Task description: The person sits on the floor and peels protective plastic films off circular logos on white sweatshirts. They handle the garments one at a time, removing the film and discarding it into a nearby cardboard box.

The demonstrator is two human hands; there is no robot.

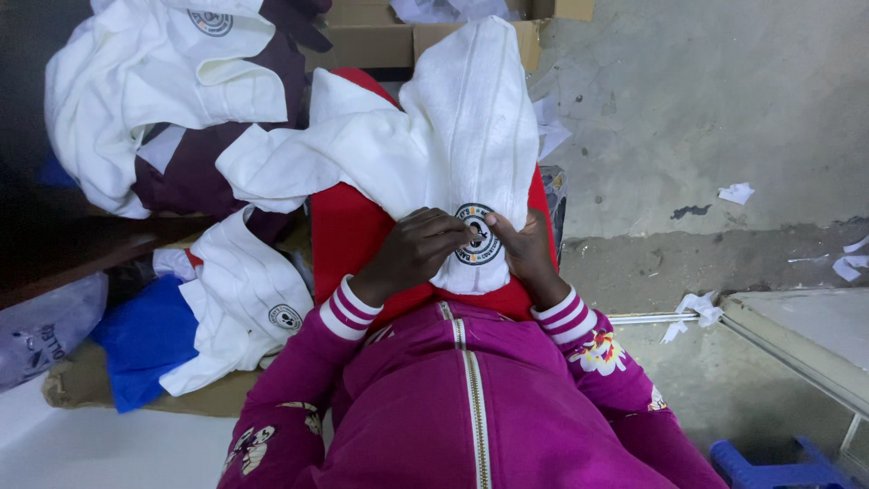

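A white knitted garment (453, 136) lies over a red cloth (348, 226) on my lap. It carries a round dark badge (480, 244) near its lower end. My left hand (412, 254) pinches the fabric at the badge's left side. My right hand (525, 254) grips the fabric at the badge's right side, thumb on the badge. Both wrists show magenta sleeves with striped cuffs. The badge's middle is partly hidden by my fingers.
A heap of white and dark maroon garments (163, 91) sits at the upper left. Another white badge garment (244, 299) lies on blue cloth (145, 340) at the left. A cardboard box (380, 41) stands behind. Paper scraps (738, 192) litter the concrete floor; a blue stool (769, 471) is lower right.
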